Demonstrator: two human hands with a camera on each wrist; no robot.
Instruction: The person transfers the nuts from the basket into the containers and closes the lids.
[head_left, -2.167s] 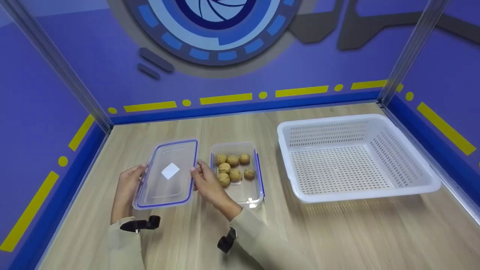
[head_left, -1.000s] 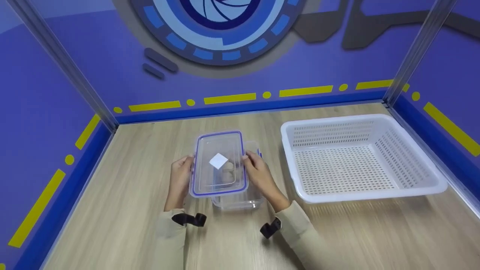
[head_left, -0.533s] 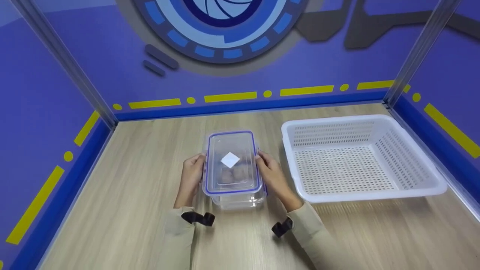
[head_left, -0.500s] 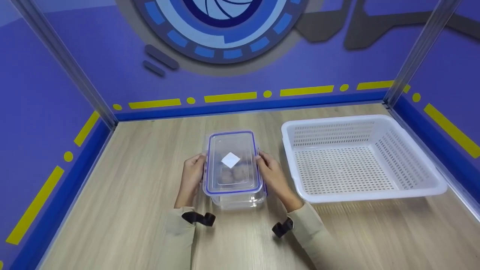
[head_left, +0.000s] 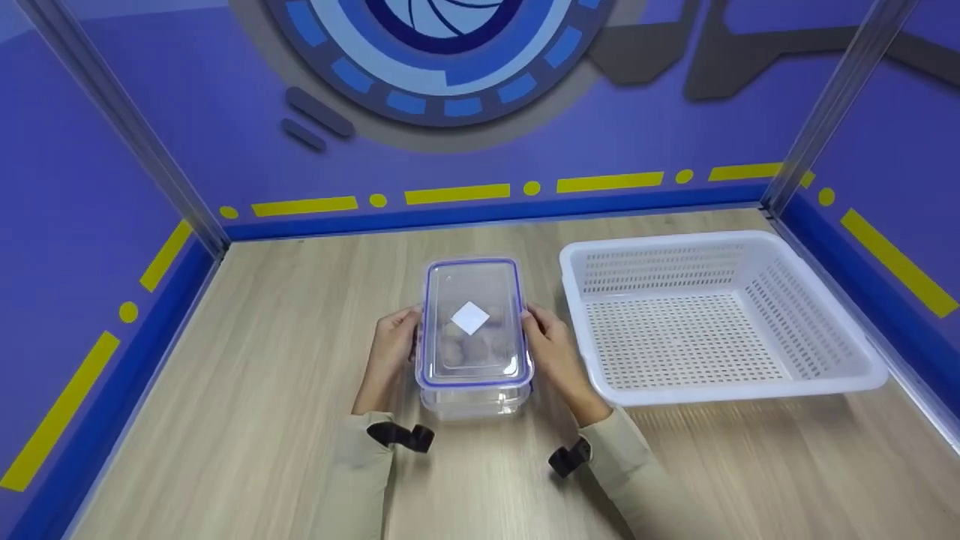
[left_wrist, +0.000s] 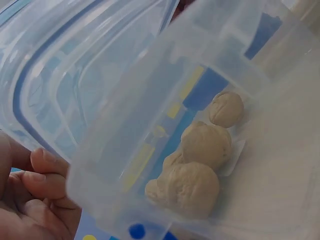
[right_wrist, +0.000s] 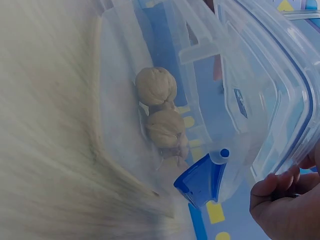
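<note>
A clear lid [head_left: 476, 281] with a blue seal and a white diamond sticker lies over a clear plastic food box [head_left: 476, 406] at mid-table. My left hand [head_left: 391, 349] pinches its left edge, and my right hand [head_left: 553, 352] pinches the right edge. Both wrist views show the lid above the box rim, tilted away from it at the hands. Inside the box are several walnuts [left_wrist: 190, 189], seen blurred through the lid from above. A blue side latch [right_wrist: 202, 180] hangs folded out beside my right hand.
A white perforated basket [head_left: 724, 394] stands to the right, its near left corner close to my right forearm. Purple walls [head_left: 420, 165] close in the wooden table [head_left: 300, 330] at the back and on both sides.
Both hands have carried the lid from left of the box rightward until it covers the box. In the last half second it shifted slightly further right. The box and basket stayed put.
</note>
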